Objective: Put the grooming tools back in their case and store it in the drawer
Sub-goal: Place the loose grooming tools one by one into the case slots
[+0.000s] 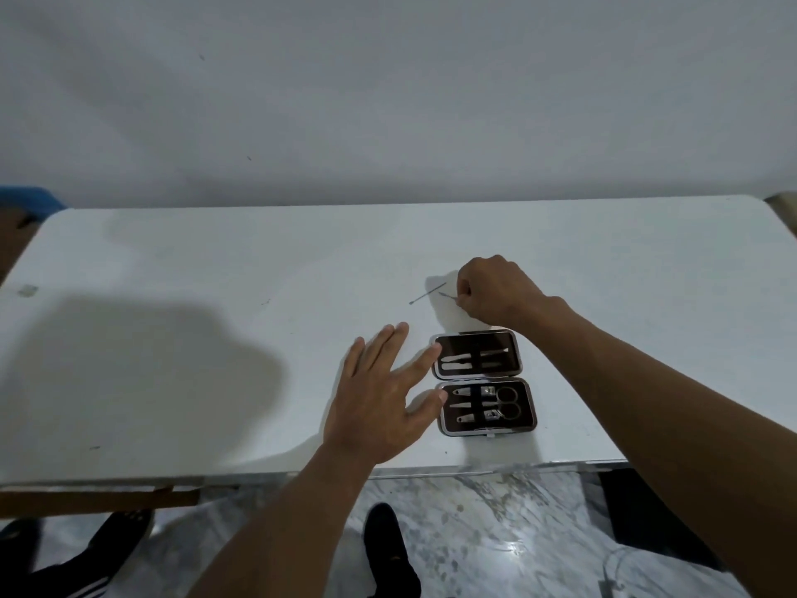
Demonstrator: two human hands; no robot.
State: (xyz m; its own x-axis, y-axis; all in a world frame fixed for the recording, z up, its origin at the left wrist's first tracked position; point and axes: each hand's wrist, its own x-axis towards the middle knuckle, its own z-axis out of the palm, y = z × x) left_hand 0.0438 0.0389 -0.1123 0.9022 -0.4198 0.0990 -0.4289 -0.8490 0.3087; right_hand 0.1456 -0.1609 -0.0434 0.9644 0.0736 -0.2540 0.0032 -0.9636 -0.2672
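Note:
A small grooming case [483,384] lies open on the white table [172,274], its two dark-lined halves holding scissors, clippers and several thin metal tools under straps. My left hand [384,394] rests flat beside it, fingertips touching the case's left edge. Beyond the case, my right hand [496,291] is closed on one thin metal tool [448,295], whose tip pokes out to the left. Another thin metal pick [427,293] lies loose on the table just left of that hand.
The table's near edge [431,468] runs just below the case. Under it lies a marble floor [496,533] with my dark shoes. A white wall stands behind the table. A blue object [26,198] shows at the far left.

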